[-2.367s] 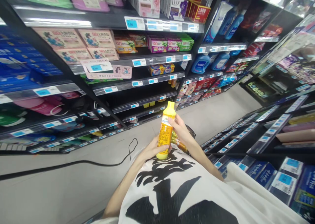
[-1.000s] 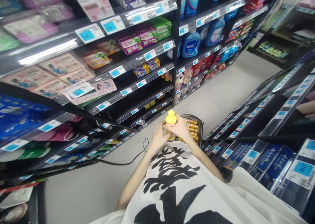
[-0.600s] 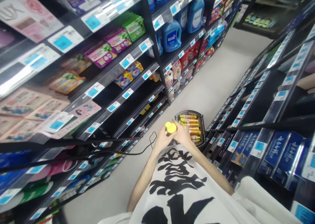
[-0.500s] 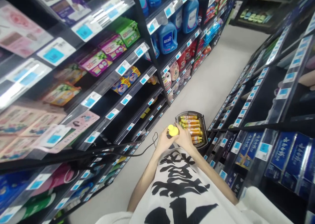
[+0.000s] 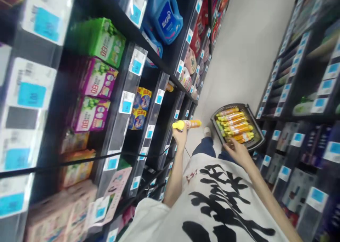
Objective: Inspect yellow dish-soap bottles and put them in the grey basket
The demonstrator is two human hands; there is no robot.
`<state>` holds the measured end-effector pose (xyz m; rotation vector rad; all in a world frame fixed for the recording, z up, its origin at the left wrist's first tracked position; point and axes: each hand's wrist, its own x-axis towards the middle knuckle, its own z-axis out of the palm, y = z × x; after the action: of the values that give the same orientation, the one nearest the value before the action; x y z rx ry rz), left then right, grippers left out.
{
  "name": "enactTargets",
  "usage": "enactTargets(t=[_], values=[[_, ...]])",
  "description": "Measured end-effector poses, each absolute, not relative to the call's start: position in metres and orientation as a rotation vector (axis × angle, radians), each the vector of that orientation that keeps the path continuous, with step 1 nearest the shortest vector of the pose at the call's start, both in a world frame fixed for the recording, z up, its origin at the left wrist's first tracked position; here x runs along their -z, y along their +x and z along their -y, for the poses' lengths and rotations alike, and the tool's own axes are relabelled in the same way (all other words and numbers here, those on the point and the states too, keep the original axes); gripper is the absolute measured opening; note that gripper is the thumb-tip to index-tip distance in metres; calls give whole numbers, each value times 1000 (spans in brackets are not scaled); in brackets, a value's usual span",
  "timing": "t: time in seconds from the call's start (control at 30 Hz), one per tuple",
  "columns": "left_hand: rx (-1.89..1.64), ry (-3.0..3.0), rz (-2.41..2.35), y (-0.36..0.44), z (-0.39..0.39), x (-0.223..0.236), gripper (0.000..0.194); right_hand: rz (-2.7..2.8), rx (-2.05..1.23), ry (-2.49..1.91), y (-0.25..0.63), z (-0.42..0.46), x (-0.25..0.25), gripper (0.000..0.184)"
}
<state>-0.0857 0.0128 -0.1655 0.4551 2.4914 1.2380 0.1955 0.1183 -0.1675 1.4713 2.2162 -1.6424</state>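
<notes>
One yellow-capped orange plastic bottle [image 5: 193, 123], left hand [image 5: 180, 136] clasping.
Right hand [image 5: 237, 150]: grip unclenched, at rim of black plastic basket [image 5: 258, 131].

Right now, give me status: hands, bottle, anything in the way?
Left hand gripping yellow bottle, clear of basket. Right hand at basket's near rim, grip unclear. Possible obstruction: black cord in front of left-side shelves.

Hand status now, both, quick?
Left hand: closed, holding a yellow-capped orange bottle.
Right hand: open, nothing seen in it, fingers at the black basket's near edge; contact can't be told.
</notes>
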Motion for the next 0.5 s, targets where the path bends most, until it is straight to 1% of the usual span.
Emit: enactTargets(t=[0.2,0.37,0.5], values=[[-1130,399,-2683,-173,-22,206,59,-1963,1647,1781,194,-79,205,42],[-1069,355,-2798,-221,-28,232,58,-1669,1750,1819,185,-38,229,39],[-1004,412,-2785,-251,-42,247,59,-1587,1734,1810,175,-22,243,38]])
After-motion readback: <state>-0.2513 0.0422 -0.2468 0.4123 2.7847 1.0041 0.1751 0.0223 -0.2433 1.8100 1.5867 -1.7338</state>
